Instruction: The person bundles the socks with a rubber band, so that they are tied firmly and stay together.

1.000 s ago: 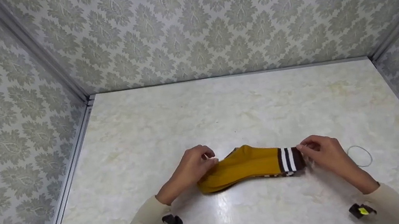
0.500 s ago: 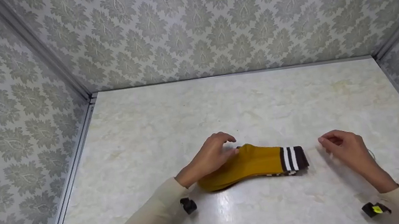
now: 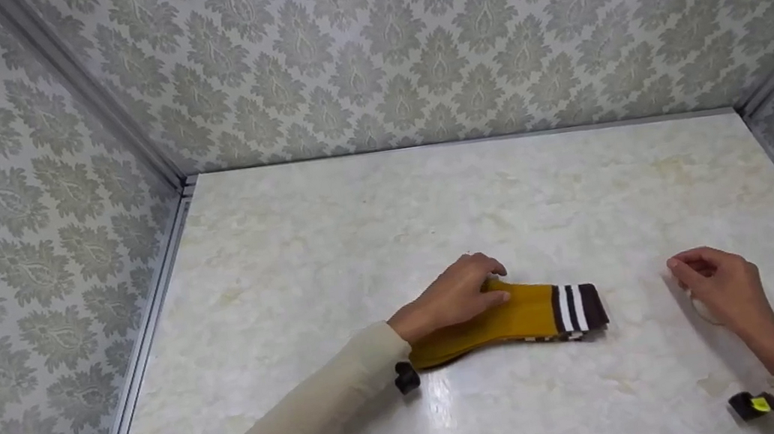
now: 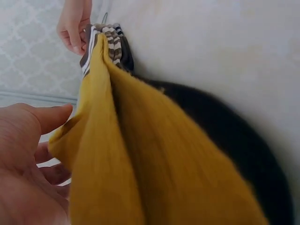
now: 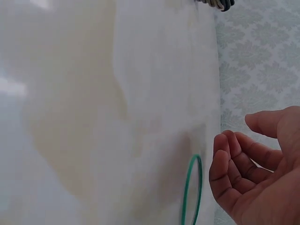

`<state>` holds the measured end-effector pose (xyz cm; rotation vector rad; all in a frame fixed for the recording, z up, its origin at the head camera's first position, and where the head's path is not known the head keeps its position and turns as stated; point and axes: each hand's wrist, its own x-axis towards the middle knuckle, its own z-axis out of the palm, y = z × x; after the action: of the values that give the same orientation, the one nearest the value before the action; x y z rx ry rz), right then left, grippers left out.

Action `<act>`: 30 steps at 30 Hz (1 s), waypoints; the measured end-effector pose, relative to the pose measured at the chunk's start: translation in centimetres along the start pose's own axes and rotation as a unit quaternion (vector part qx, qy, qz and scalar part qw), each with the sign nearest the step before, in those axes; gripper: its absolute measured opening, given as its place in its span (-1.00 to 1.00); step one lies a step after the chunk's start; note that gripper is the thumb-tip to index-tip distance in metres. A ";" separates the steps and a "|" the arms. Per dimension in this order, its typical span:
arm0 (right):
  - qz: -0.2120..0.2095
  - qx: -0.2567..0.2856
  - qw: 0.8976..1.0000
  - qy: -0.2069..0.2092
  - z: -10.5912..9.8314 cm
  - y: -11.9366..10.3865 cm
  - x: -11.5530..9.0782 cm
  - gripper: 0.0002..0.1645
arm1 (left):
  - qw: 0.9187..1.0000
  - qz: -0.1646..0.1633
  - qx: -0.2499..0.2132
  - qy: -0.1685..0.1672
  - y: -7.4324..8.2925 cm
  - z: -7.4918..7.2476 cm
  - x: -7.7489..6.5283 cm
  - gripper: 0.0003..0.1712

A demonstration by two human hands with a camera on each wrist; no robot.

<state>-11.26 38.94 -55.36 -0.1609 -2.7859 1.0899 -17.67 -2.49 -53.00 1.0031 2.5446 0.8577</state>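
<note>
A stack of socks lies flat on the table, a mustard sock with white stripes and a dark brown cuff on top. Beneath it, the left wrist view shows a dark sock and several striped cuffs bunched together. My left hand is over the heel, thumb and fingers spread loosely beside the mustard fabric; whether it touches is unclear. Right of the cuffs, my right hand hovers with loosely curled fingers and nothing between them. Close by it is a thin green elastic band, partly hidden by that hand in the head view.
The pale marbled table meets patterned wall panels at the back and both sides. Grey metal frame strips run along the left edge. A dark strap piece hangs at my left cuff.
My right hand has left the cuffs and moved right, to the elastic band. My left hand has slid right from the toe to the heel. The socks stay on the table.
</note>
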 end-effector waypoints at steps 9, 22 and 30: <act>0.036 -0.012 0.999 0.002 -0.6 1.7 -0.2 -0.56 | 0.994 -0.016 0.098 -0.046 1.8 1.4 1.5 -0.55; 0.037 -0.016 0.999 0.010 -1.7 2.7 -1.2 -0.57 | 0.976 -0.061 0.149 -0.148 3.7 1.3 3.7 -0.69; 0.009 -0.039 0.999 0.015 -2.1 2.5 -2.2 -0.66 | 0.963 -0.058 0.190 -0.182 5.4 0.9 4.6 -0.89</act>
<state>-8.61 41.87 -55.76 -0.2083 -2.8071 0.9756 -17.74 4.18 -50.55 0.9906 2.4538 0.1291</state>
